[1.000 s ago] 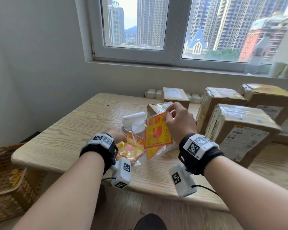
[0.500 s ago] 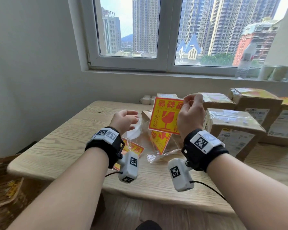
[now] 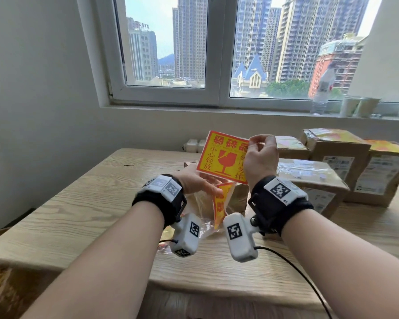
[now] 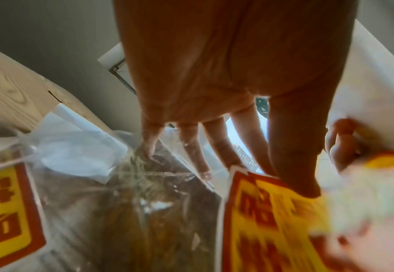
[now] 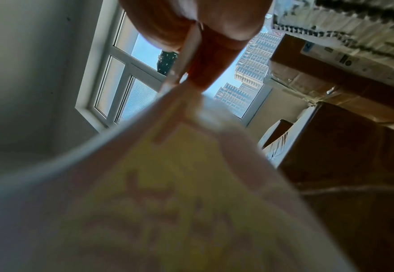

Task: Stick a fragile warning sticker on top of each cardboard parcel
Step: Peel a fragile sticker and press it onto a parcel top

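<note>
A light wooden table (image 3: 83, 203) is set under a window (image 3: 217, 54), and a cluster of cardboard parcels (image 3: 346, 157) is stacked along its far right side. At least three of these are seen with yellow-and-red patches on their tops, which are judged to be stickers already applied; a nearer taped parcel (image 3: 309, 178) shows a bare top, though glare makes this uncertain. A clear plastic bag (image 4: 112, 184) is spread near the table's middle, with further stickers seen through it.

One fragile warning sticker (image 3: 224, 157), yellow with red characters and a broken-glass mark, is held up above the bag, printed face toward the head camera. Its top right corner is pinched between thumb and fingers of the right hand (image 3: 260, 157). The left hand (image 3: 194, 183) is held just below the sticker's lower left edge; in the left wrist view its fingers (image 4: 203, 147) are extended downward over the bag and nothing is gripped by them.

The step in hand is judged to be the readying of a fresh sticker, with its backing likely not yet removed. A peeling of the backing is called for next, probably started at a corner by the left hand, after which the sticker is to be carried to an unmarked parcel top and pressed flat. Whether the backing is already lifted cannot be told, the right wrist view being blurred.
</note>
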Action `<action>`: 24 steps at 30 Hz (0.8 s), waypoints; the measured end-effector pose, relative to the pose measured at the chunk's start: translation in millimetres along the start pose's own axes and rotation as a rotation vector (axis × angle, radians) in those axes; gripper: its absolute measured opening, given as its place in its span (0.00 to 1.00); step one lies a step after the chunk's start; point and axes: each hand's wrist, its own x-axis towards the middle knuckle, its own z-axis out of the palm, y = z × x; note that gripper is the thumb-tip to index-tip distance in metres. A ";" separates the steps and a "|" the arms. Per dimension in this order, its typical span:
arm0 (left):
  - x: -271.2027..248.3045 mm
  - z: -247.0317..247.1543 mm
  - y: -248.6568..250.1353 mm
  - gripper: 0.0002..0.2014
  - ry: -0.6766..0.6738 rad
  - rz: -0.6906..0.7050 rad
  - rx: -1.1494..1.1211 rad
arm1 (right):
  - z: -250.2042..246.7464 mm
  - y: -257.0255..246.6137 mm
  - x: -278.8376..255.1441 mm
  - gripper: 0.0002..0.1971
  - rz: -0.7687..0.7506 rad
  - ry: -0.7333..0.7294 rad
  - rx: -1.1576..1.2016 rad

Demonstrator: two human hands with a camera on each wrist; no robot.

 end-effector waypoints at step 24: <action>-25.4 -82.2 -77.3 0.21 0.624 -0.608 0.118 | 2.8 -8.4 -11.8 0.12 0.097 -0.126 0.020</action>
